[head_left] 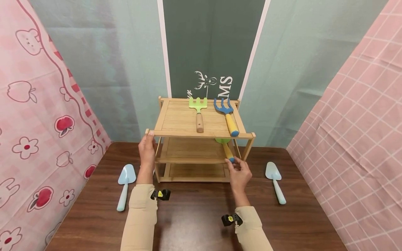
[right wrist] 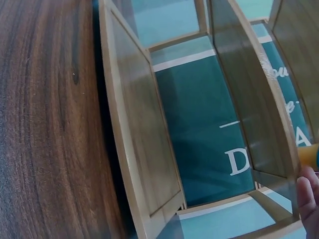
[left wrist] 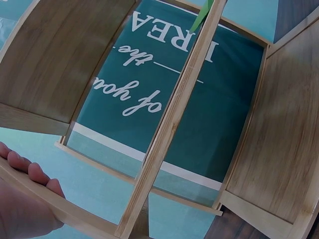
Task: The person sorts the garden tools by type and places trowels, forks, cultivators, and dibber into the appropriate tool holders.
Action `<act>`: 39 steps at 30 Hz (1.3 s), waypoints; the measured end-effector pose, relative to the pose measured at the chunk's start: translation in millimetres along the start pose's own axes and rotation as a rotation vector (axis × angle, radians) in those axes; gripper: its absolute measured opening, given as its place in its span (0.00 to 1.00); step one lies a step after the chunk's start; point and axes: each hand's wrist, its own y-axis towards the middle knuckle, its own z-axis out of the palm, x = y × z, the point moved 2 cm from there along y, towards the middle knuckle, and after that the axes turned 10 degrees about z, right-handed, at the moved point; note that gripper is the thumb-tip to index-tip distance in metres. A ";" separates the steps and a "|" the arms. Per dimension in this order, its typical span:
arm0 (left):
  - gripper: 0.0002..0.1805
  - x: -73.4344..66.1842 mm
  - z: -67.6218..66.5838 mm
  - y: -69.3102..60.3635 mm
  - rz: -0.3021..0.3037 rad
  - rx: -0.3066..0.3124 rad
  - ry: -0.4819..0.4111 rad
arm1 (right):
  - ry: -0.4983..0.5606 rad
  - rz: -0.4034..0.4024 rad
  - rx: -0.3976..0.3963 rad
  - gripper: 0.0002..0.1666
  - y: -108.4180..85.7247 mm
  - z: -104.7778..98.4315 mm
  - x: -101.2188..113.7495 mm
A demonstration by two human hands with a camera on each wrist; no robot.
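A three-tier wooden rack (head_left: 188,133) stands at the back of the table. My left hand (head_left: 147,150) grips its left front post near the top; in the left wrist view the fingers of that hand (left wrist: 30,199) curl over the wood. With thumb and fingers, my right hand (head_left: 240,173) pinches the blue end of a yellow-handled tool (head_left: 228,152) on the middle tier. The tool's green head is partly hidden under the top board. The right wrist view catches the yellow handle (right wrist: 307,155) at its edge, just above the right fingers (right wrist: 308,191).
On the top tier lie a green fork with a wooden handle (head_left: 199,122) and a blue rake with a yellow handle (head_left: 231,123). Pale blue trowels lie left (head_left: 127,177) and right (head_left: 275,179) of the rack on the brown table (head_left: 188,223). Curtains hang behind and beside.
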 end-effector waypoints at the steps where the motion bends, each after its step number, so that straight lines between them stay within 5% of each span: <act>1: 0.22 -0.3 0.1 -0.1 0.002 -0.001 -0.002 | 0.008 0.006 0.015 0.19 0.5 -1.3 0.2; 6: 0.22 -0.6 0.2 0.0 0.005 -0.004 -0.011 | -0.011 0.051 0.107 0.19 3.5 -10.6 5.6; 10: 0.22 -0.2 0.1 0.4 0.006 -0.002 -0.015 | -0.122 0.097 0.243 0.16 8.5 -20.8 13.0; 19: 0.22 1.8 0.1 0.9 0.001 -0.013 -0.013 | -0.492 0.258 0.777 0.26 20.9 -43.8 26.4; 24: 0.22 1.4 0.0 1.3 0.014 -0.007 -0.016 | -0.633 0.283 0.971 0.31 21.5 -52.9 31.3; 30: 0.23 0.4 -0.1 -0.1 0.012 -0.001 -0.011 | -0.730 0.260 1.059 0.33 19.0 -63.8 37.5; 39: 0.22 -0.3 -0.2 0.5 0.019 0.005 -0.014 | -0.813 0.269 1.071 0.31 22.3 -82.2 37.7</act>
